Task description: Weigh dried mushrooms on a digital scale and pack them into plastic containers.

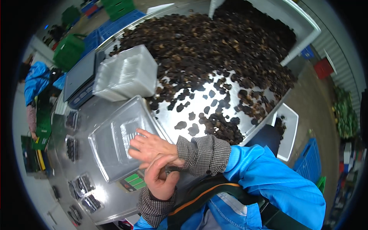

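My right hand (150,148) reaches leftward, palm down, fingers stretched out over clear plastic trays (109,147) lying on the metal table. It holds nothing. Below it, my left hand (163,180) is curled, its fingertips at the checked cuff (188,155) of my right sleeve by the wrist. What lies between those fingertips is partly hidden. A green-and-black panel or label (134,182) shows beside my left hand. Beyond the trays stands a tall stack of clear plastic trays (128,73).
Dark brown, flat, rounded pieces (199,46) heap across the table's far side, spilling from a white bin (306,28). A scale (82,78) stands left of the stack. Several filled clear packs (71,147) lie at left. A white tub (289,134) sits at right. A co-worker (36,84) is far left.
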`<state>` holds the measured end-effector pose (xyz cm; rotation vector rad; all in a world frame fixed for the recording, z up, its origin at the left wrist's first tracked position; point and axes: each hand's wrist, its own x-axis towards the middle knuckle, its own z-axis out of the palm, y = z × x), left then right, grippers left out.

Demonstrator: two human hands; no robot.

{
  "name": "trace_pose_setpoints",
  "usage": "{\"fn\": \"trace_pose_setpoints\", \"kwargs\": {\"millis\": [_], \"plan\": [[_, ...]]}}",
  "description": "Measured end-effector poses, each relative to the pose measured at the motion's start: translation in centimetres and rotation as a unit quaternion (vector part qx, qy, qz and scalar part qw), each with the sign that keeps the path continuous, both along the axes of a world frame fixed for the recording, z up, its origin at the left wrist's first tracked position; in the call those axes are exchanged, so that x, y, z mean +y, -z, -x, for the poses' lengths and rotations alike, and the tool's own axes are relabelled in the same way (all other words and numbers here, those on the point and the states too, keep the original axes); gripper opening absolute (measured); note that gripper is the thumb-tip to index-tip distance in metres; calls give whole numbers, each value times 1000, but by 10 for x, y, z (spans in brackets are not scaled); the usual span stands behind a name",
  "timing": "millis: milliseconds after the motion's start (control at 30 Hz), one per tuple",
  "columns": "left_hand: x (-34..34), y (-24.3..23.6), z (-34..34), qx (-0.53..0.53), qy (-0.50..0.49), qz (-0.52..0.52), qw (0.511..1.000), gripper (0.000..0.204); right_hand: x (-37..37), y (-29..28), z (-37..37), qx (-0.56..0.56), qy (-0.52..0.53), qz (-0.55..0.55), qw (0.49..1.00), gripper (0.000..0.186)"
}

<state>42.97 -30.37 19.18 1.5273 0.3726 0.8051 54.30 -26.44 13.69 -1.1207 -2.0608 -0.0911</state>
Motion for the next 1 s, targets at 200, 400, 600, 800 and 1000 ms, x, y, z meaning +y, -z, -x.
{"fn": "trace_pose_setpoints", "kwargs": {"millis": [200,400,600,800,1000], "plan": [[-23,38,-34,102,-61,88,989,28,-86,22,-130,162,239,120,950,46],[-36,104,-56,346,-24,-98,933,71,-225,48,-335,-89,648,344,673,74],[-42,145,-86,380,-20,-235,894,97,-250,72,-329,-65,570,517,636,74],[-47,145,-101,401,4,-167,901,100,-222,34,-321,60,498,326,801,67],[-48,140,-113,412,16,-147,899,105,-190,47,-465,-2,655,351,669,78]]}}
